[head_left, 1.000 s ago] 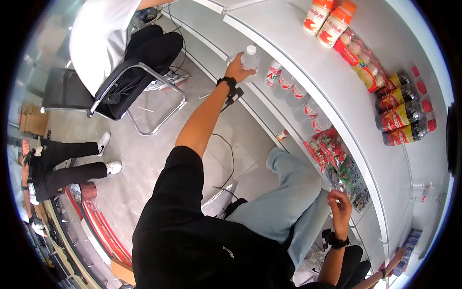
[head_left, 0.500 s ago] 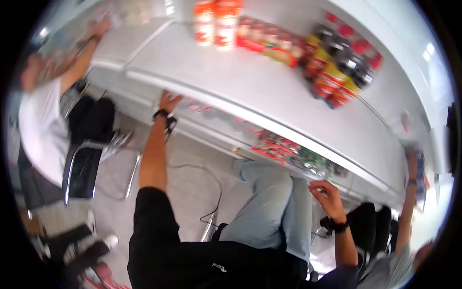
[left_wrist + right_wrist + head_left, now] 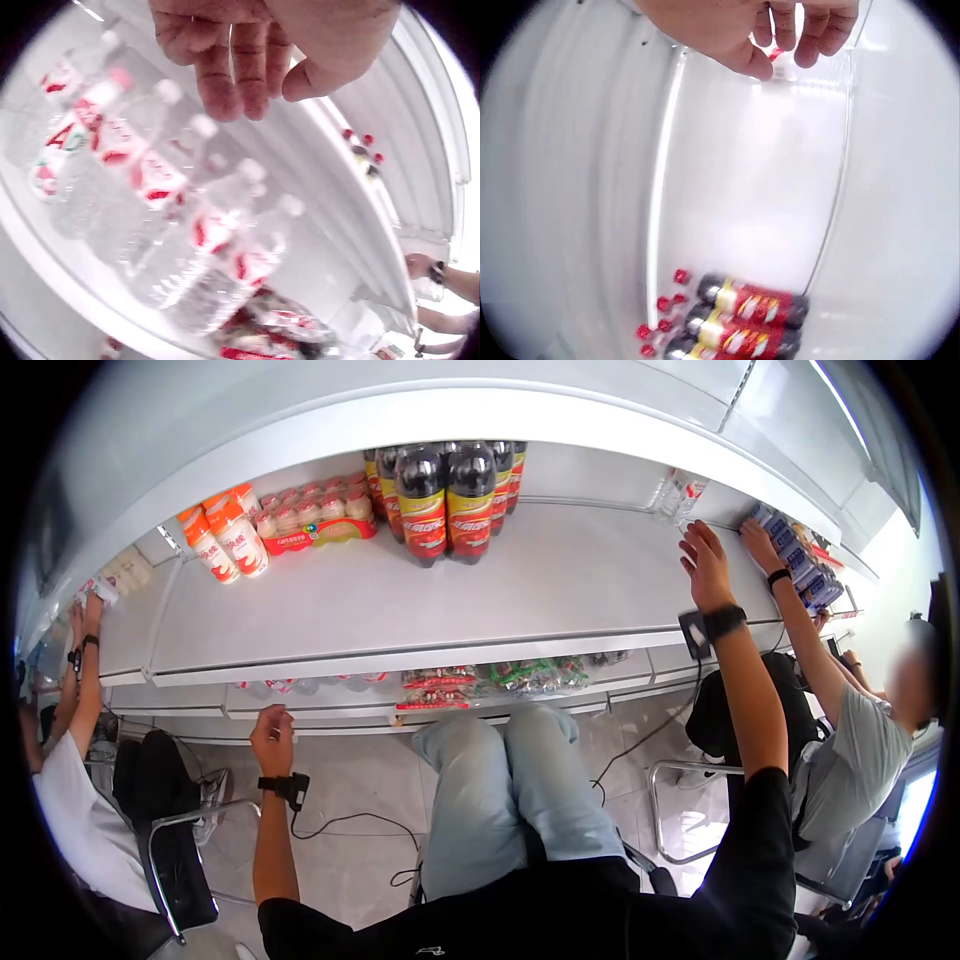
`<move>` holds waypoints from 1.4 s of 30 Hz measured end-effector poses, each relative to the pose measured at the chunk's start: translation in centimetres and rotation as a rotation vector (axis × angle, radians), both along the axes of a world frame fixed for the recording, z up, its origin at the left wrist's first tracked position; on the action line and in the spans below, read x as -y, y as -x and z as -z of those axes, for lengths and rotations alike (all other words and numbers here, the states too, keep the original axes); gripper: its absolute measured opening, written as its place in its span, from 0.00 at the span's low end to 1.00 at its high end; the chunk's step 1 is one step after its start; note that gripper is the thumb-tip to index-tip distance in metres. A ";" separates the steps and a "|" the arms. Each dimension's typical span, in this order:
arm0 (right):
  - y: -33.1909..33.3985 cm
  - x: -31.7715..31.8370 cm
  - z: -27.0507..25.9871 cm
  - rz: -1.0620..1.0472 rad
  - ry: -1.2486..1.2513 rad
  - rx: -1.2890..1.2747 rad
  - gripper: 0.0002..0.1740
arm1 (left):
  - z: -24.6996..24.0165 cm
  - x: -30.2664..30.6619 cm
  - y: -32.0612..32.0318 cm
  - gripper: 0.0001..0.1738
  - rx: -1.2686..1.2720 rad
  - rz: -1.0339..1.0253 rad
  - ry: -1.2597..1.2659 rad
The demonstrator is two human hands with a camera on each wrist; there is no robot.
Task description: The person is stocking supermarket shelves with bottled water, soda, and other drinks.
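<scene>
In the head view my left hand (image 3: pixel 272 742) is in front of the lower shelf, fingers loosely bent around nothing. Clear bottles (image 3: pixel 161 176) with red-and-white labels stand in a row below that hand (image 3: pixel 247 52) in the left wrist view; a bottle with a pink cap (image 3: pixel 101 94) is among them. Over the right part of the upper shelf (image 3: pixel 600 585) my right hand (image 3: pixel 708 572) is raised with fingers apart and empty, close to a clear bottle (image 3: pixel 682 498). In the right wrist view this hand (image 3: pixel 772 30) partly covers that bottle.
Dark soda bottles (image 3: pixel 445 505), a pack of small bottles (image 3: pixel 315 518) and orange-capped bottles (image 3: pixel 238 532) stand on the upper shelf. Bagged goods (image 3: pixel 530 676) lie below. A person at right touches blue cans (image 3: pixel 800 565); another person (image 3: pixel 90 830) sits at left. A cable (image 3: pixel 350 818) trails over the floor.
The view has swung to the right. My left hand, which held a clear bottle by the lower shelf, is now empty and drawn back. My right hand has risen from near my lap to the upper shelf.
</scene>
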State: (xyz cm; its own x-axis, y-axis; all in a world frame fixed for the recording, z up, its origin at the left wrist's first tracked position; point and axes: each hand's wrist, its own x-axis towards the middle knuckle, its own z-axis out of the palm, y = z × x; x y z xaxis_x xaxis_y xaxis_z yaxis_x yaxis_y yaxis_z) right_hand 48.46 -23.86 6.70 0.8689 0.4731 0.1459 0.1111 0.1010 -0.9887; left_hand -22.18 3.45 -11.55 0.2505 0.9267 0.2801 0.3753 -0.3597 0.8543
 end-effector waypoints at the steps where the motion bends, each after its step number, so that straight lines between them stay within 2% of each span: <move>1: -2.9 -0.8 0.9 0.063 0.087 0.021 0.32 | -2.1 2.7 -1.5 0.10 0.021 0.047 -0.002; 3: -7.6 -3.2 3.2 0.154 0.258 0.059 0.35 | -6.6 7.1 -4.8 0.12 -0.003 0.126 -0.170; 4: -10.9 -4.2 4.7 0.146 0.260 -0.036 0.39 | -9.1 9.2 -6.5 0.13 -0.056 0.180 -0.311; 6: -19.5 -5.3 8.5 -0.041 0.373 0.027 0.34 | -11.0 13.5 -7.7 0.13 -0.046 0.207 -0.201; 8: -28.9 -6.9 12.7 -0.279 0.497 0.179 0.30 | -13.5 17.2 -7.4 0.12 -0.201 0.292 -0.056; 9: -28.1 -8.1 12.6 -0.214 0.421 0.196 0.29 | -14.1 18.8 -6.5 0.12 -0.228 0.337 -0.003; 10: -24.2 -8.5 11.1 -0.085 0.256 0.195 0.29 | -14.5 20.3 -5.2 0.12 -0.255 0.285 0.038; 12: -21.5 -8.5 8.8 0.032 0.126 0.204 0.29 | -14.8 22.4 -3.9 0.12 -0.286 0.224 0.130; 15: -26.6 -10.6 12.3 0.103 0.180 0.087 0.33 | -15.7 24.7 -3.8 0.13 -0.290 0.125 0.200; 18: -29.6 -11.3 15.1 0.091 0.001 0.135 0.34 | -15.3 26.5 -3.1 0.13 -0.258 0.085 0.242; 19: -26.8 -10.2 13.2 0.044 0.087 0.090 0.39 | -15.0 26.7 -3.0 0.13 -0.249 0.088 0.240; 22: -22.1 -8.2 10.8 0.078 0.241 -0.076 0.42 | -14.7 27.0 -3.2 0.14 -0.222 0.119 0.221; 24: -18.5 -5.6 9.0 -0.042 0.404 0.059 0.40 | -14.6 27.0 -3.8 0.15 -0.200 0.148 0.194; 30: -6.3 3.1 7.4 -0.368 0.332 0.225 0.31 | -14.2 24.8 -7.6 0.22 -0.200 0.418 0.125; 32: 1.1 4.9 5.8 -0.347 0.261 0.264 0.23 | -14.4 24.3 -9.1 0.25 -0.235 0.491 0.111; 33: 4.7 5.7 4.3 -0.395 0.241 0.287 0.24 | -14.6 24.2 -9.8 0.27 -0.247 0.533 0.143; 35: 11.2 7.5 2.2 -0.482 0.207 0.327 0.26 | -15.6 24.1 -11.1 0.31 -0.149 0.628 0.012; 38: 17.7 8.2 2.0 -0.585 0.131 0.290 0.30 | -17.0 24.7 -13.3 0.37 0.010 0.653 -0.055; 39: 20.9 8.0 1.4 -0.668 0.017 0.208 0.33 | -17.2 25.0 -13.8 0.39 0.062 0.613 -0.142; 41: 23.7 6.9 2.3 -0.838 0.079 0.206 0.36 | -17.3 25.8 -14.8 0.42 0.173 0.535 -0.309; 42: 25.6 6.1 2.8 -0.874 0.095 0.183 0.36 | -17.6 26.2 -14.9 0.43 0.194 0.503 -0.306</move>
State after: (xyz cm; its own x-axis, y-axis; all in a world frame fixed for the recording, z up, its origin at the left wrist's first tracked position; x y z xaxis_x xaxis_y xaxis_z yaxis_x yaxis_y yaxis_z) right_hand 22.88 -30.00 3.90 0.1596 0.9718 0.1734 0.1891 0.1423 -0.9716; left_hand -7.33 -22.79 6.09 0.5537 0.5787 0.5987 -0.0558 -0.6916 0.7201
